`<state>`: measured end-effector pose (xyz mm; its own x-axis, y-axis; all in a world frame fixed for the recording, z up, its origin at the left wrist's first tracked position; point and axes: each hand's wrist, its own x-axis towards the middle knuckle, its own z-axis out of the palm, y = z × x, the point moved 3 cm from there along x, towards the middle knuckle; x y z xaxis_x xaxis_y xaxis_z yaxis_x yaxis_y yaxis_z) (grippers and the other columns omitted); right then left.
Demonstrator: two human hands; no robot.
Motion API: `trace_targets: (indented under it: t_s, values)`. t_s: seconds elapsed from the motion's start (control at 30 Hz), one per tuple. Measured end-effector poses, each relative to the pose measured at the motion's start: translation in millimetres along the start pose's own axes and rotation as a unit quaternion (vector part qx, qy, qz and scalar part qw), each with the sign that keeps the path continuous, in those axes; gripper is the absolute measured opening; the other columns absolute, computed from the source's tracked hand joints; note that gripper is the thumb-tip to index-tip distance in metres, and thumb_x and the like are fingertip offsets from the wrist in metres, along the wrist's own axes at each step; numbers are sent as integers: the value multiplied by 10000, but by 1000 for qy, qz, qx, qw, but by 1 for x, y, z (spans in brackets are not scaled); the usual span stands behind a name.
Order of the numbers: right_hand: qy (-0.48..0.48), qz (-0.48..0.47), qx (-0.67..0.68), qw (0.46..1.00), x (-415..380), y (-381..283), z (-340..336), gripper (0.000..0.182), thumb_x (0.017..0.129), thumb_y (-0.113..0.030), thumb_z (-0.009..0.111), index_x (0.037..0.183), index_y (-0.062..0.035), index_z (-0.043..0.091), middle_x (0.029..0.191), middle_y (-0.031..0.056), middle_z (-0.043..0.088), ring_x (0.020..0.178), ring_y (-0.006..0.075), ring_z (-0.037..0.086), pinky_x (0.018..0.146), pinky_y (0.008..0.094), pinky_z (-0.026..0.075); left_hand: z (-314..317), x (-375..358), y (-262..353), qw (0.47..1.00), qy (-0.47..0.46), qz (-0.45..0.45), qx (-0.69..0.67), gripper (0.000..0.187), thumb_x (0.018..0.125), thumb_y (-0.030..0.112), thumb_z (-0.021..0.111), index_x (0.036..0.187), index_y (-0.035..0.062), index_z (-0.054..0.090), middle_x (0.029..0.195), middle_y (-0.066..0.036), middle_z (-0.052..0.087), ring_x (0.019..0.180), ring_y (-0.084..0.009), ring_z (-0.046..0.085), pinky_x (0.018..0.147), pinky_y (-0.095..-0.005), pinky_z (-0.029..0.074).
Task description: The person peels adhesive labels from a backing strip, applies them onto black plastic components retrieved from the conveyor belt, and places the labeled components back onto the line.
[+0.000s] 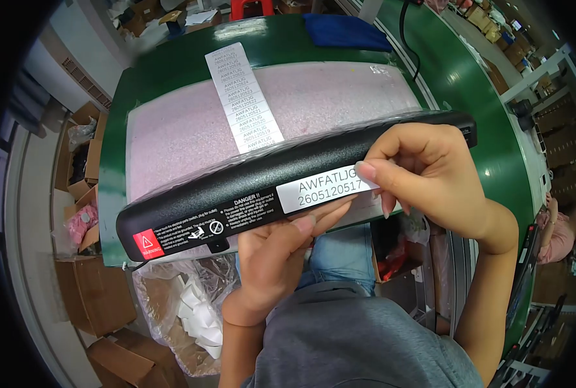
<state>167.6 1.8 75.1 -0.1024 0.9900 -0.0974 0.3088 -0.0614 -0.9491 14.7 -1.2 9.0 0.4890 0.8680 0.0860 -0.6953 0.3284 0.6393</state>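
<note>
A long black electrical housing [191, 200] lies tilted across the front of a pink foam pad [171, 129], with printed danger text and a red warning sticker [148, 243] at its left end. My left hand [278, 252] grips its lower edge near the middle, with some fingers hidden. A white label [323, 189] reading AWFATLJG 2605120517 lies along the housing's face. My right hand [430, 171] pinches the label's right end between thumb and forefinger. Behind the housing, a strip of similar labels [239, 94] runs over the pad.
The pad rests on a green table [116, 161]. A blue cloth [346, 32] lies at its far edge. Cardboard boxes [97, 291] stand at the left, beside a plastic-lined bin [194, 310] of white paper scraps. Another person's arm [553, 226] shows at the right.
</note>
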Motion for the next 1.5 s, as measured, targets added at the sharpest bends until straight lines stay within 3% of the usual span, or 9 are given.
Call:
trace_targets:
  t_s: [0.53, 0.67, 0.8, 1.0, 1.1, 1.13, 1.23, 1.37, 1.5]
  values:
    - [3, -2, -1, 1000, 3, 0, -2, 117, 778, -77, 610, 740, 20, 558, 587, 20, 548, 476, 52, 531, 381, 151, 347, -1, 4, -3, 999, -17, 44, -16, 370, 830, 31, 353, 1132, -182, 344, 1119, -305, 457, 1076, -387, 462, 954, -440, 374]
    - [3, -4, -2, 1000, 3, 0, -2, 115, 777, -75, 611, 740, 20, 558, 585, 19, 547, 476, 53, 531, 385, 152, 353, -1, 6, -4, 998, 33, 20, 49, 373, 865, 87, 352, 1136, -169, 340, 1095, -289, 474, 1061, -383, 474, 936, -447, 393]
    - [5, 4, -2, 1000, 3, -1, -1, 116, 780, -74, 607, 733, 18, 556, 585, 19, 547, 478, 53, 529, 390, 153, 360, -4, 9, -7, 998, 17, 63, 3, 371, 881, 118, 351, 1135, -153, 338, 1067, -260, 495, 1023, -357, 508, 914, -450, 416]
    - [13, -28, -45, 999, 4, 2, -4, 132, 781, -81, 606, 719, 22, 553, 572, 13, 544, 474, 38, 510, 384, 171, 352, -5, 15, -9, 988, 65, 109, 90, 345, 877, 132, 370, 1130, -103, 363, 1047, -217, 515, 947, -289, 557, 816, -409, 495]
    - [60, -238, -298, 923, 4, -9, -1, 141, 753, -75, 625, 682, 11, 537, 540, 29, 525, 430, 71, 495, 375, 215, 354, -9, 17, -10, 983, 69, 125, 115, 338, 873, 137, 379, 1126, -87, 375, 1036, -205, 523, 927, -269, 568, 772, -387, 520]
    - [64, -238, -297, 922, 5, -7, 0, 141, 753, -75, 625, 682, 11, 537, 540, 29, 525, 430, 71, 495, 375, 215, 354, -11, 18, -10, 982, 74, 128, 121, 336, 870, 139, 382, 1125, -80, 380, 1030, -200, 527, 920, -263, 571, 754, -377, 528]
    - [154, -358, -433, 813, 3, -2, 8, 157, 705, -62, 648, 642, -14, 513, 519, 55, 496, 402, 145, 491, 373, 261, 362, -9, 18, -8, 980, 75, 132, 131, 336, 864, 141, 391, 1126, -70, 386, 1020, -192, 533, 910, -256, 575, 732, -365, 537]
    - [199, -398, -420, 791, 5, 3, 11, 185, 669, -49, 660, 610, -40, 485, 509, 68, 482, 410, 204, 489, 373, 284, 374, -7, 19, -7, 979, 79, 136, 133, 342, 855, 139, 402, 1131, -62, 387, 1013, -187, 538, 901, -256, 579, 726, -366, 539]
    - [199, -409, -415, 788, 6, 6, 11, 190, 661, -53, 659, 604, -45, 478, 488, 53, 457, 397, 198, 476, 369, 288, 372, -6, 18, -8, 976, 92, 140, 136, 347, 850, 138, 405, 1135, -58, 387, 1016, -187, 537, 899, -262, 580, 729, -373, 537]
